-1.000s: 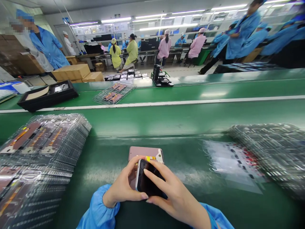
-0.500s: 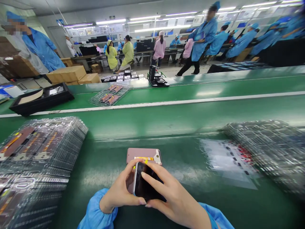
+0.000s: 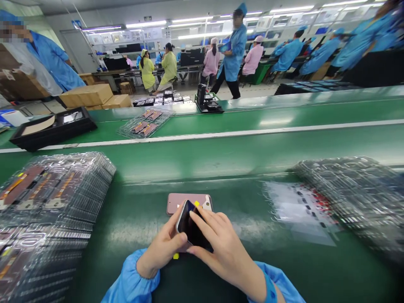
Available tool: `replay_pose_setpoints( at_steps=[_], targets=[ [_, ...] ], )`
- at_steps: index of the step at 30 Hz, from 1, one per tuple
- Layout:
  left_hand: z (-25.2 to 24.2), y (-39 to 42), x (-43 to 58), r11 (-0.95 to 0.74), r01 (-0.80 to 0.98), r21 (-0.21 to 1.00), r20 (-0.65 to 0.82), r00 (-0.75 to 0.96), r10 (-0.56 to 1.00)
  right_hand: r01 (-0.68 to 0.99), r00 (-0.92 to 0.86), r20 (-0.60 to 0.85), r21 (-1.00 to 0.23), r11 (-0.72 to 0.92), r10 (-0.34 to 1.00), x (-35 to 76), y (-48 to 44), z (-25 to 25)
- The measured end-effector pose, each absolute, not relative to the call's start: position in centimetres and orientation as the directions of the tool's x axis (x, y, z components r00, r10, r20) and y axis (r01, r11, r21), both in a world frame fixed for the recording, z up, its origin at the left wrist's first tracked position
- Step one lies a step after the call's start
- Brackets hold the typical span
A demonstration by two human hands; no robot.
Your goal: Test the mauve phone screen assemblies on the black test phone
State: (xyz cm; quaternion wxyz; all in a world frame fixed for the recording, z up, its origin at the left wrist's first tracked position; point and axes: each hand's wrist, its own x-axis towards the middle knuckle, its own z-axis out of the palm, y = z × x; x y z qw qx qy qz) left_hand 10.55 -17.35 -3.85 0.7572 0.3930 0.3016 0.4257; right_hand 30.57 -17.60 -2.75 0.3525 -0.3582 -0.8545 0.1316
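Between both hands a dark phone screen with a pale edge (image 3: pixel 193 229) is held tilted above the bench. My left hand (image 3: pixel 162 244) grips its left edge, thumb bent at the lower corner. Across the dark face lie the fingers of my right hand (image 3: pixel 222 242), with the thumb at the near edge. Just beyond the hands a pinkish phone part (image 3: pixel 176 203) lies flat, bearing a white patch and a yellow tab at its right end. Another yellow tab (image 3: pixel 176 256) pokes out under my hands; what it belongs to is mostly hidden.
Clear plastic trays (image 3: pixel 104 168) holding screen parts are stacked at left. More clear trays (image 3: pixel 356 185) and a white sheet with black strips (image 3: pixel 296 210) are at right. On the green belt ahead sit a black tray (image 3: pixel 57 128) and a black fixture (image 3: pixel 206 103).
The dark screen is tilted more and has shifted slightly up, and my left thumb has moved up onto its edge. In the background a co-worker in blue has walked leftward.
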Motion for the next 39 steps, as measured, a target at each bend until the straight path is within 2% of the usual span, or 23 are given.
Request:
replay_pose_setpoints(
  at_steps=[1, 3, 6, 8, 10, 15, 22, 31, 36, 39],
  targets=[
    [-3.8, -17.3, 10.5, 0.39, -0.419, 0.82, -0.185, 0.451, 0.873, 0.505, -0.464, 0.502, -0.527, 0.684, 0.73, 30.6, -17.4, -3.1],
    [-3.4, -16.9, 10.3, 0.446, -0.44, 0.78, -0.265, 0.414, 0.871, 0.423, -0.379, 0.435, -0.703, 0.571, 0.817, 30.9, -17.0, -3.5],
    [-2.3, -16.1, 9.9, 0.397, -0.473, 0.787, -0.263, 0.327, 0.908, 0.194, -0.326, 0.132, -0.96, 0.203, 0.936, 31.4, -16.3, -3.5],
    [-1.8, -15.8, 9.6, 0.395, -0.479, 0.784, -0.254, 0.332, 0.908, 0.072, -0.405, -0.052, -0.997, -0.025, 0.913, 31.5, -16.1, -3.5],
    [-1.7, -15.7, 9.5, 0.393, -0.478, 0.786, -0.242, 0.347, 0.906, 0.015, -0.471, -0.126, -0.991, -0.135, 0.873, 31.3, -16.1, -3.4],
    [-2.7, -15.7, 9.4, 0.395, -0.491, 0.777, -0.257, 0.325, 0.91, -0.027, -0.452, -0.151, -0.983, -0.183, 0.879, 30.8, -16.3, -3.4],
    [-3.1, -15.9, 9.6, 0.357, -0.491, 0.795, -0.237, 0.29, 0.927, -0.059, -0.378, -0.134, -0.984, -0.169, 0.916, 30.5, -16.5, -4.1],
    [-2.6, -16.0, 9.8, 0.412, -0.475, 0.778, -0.206, 0.426, 0.881, -0.145, -0.239, -0.112, -0.978, -0.15, 0.965, 30.4, -16.1, -5.9],
    [-2.5, -15.5, 9.1, 0.359, -0.485, 0.797, -0.226, 0.312, 0.923, -0.148, -0.401, -0.166, -0.959, -0.243, 0.901, 30.6, -16.2, -4.9],
    [-2.3, -15.1, 8.7, 0.308, -0.486, 0.818, -0.227, 0.219, 0.949, -0.13, -0.58, -0.203, -0.933, -0.336, 0.789, 30.7, -16.4, -4.1]
  ],
)
